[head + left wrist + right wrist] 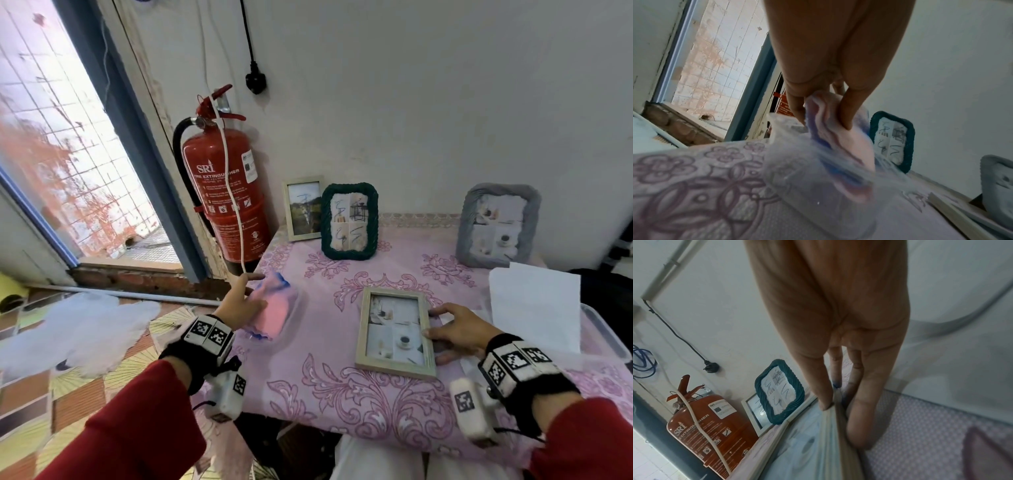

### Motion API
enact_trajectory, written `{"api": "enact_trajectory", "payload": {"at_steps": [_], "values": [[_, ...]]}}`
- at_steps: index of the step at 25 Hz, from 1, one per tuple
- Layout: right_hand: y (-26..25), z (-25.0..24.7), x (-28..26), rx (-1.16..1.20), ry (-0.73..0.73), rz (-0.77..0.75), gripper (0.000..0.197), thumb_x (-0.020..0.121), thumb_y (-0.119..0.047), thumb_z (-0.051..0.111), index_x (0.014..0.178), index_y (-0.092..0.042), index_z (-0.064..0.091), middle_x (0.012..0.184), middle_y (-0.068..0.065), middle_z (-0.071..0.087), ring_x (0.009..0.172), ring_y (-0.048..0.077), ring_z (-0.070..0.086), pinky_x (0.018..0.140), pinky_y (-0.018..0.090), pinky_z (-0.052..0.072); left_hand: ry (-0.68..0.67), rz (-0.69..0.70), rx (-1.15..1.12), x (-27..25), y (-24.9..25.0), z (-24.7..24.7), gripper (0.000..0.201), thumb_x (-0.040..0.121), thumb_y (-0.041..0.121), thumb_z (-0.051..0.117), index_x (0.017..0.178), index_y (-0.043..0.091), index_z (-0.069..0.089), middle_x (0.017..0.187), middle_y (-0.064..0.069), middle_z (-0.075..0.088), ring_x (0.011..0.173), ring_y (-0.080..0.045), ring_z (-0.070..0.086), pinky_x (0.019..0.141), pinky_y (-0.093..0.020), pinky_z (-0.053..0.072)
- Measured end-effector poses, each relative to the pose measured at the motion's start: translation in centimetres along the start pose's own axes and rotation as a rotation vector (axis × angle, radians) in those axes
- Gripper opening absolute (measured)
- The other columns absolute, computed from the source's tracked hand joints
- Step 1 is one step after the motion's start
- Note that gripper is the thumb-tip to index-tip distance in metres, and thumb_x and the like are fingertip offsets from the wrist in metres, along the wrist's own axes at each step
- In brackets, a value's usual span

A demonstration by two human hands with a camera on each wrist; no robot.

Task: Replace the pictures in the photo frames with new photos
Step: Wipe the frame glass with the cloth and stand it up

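A light wooden photo frame lies face up on the pink floral tablecloth, with a four-part picture in it. My right hand pinches its right edge; in the right wrist view the thumb sits on the rim of the frame and the fingers lie along its outer side. My left hand grips a pink and blue cloth near the table's left edge, where the cloth bunches between thumb and fingers. Three more frames stand at the back: a small wooden one, a green rope one and a grey one.
A red fire extinguisher stands against the wall just left of the table, with a white cord hanging over it. A white sheet of paper lies on a clear plastic box at the right. A glass door is at the far left.
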State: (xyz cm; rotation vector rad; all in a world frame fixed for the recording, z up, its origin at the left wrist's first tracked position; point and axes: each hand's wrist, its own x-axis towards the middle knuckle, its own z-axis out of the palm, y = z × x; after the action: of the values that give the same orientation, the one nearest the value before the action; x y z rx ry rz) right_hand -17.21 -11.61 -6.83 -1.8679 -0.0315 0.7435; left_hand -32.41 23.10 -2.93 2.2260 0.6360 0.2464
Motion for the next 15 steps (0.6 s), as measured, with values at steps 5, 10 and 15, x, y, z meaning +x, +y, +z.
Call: {"api": "enact_trajectory", "payload": {"at_steps": [5, 10, 15], "values": [[0.0, 0.1, -0.2, -0.008, 0.017, 0.001, 0.037, 0.084, 0.006, 0.061, 0.113, -0.009, 0.043, 0.075, 0.020, 0.066, 0.049, 0.024, 0.067, 0.047, 0.048, 0.056, -0.153, -0.067, 0.083, 0.4, -1.5, 1.0, 0.064, 0.082, 0.004, 0.065, 0.136, 0.016, 0.032, 0.108, -0.016, 0.051, 0.090, -0.026, 0.055, 0.073, -0.036, 0.049], [-0.2, 0.0, -0.3, -0.014, 0.008, 0.000, 0.038, 0.084, 0.006, 0.061, 0.114, -0.009, 0.043, 0.074, 0.020, 0.066, 0.047, 0.024, 0.066, 0.046, 0.044, 0.057, 0.072, 0.275, 0.403, 0.5, -1.4, 1.7, 0.049, 0.079, 0.015, 0.070, 0.126, 0.017, 0.054, 0.134, -0.006, 0.046, 0.127, -0.023, 0.041, 0.107, -0.030, 0.028], [0.1, 0.1, -0.3, -0.016, 0.015, -0.008, 0.035, 0.086, 0.006, 0.060, 0.113, -0.009, 0.043, 0.053, 0.012, 0.068, 0.042, 0.023, 0.065, 0.041, 0.038, 0.056, -0.276, 0.200, 0.630, 0.2, -1.6, 3.0, 0.050, 0.092, 0.015, 0.054, 0.140, 0.015, 0.041, 0.151, -0.010, 0.033, 0.139, -0.024, 0.033, 0.113, -0.029, 0.026]]}}
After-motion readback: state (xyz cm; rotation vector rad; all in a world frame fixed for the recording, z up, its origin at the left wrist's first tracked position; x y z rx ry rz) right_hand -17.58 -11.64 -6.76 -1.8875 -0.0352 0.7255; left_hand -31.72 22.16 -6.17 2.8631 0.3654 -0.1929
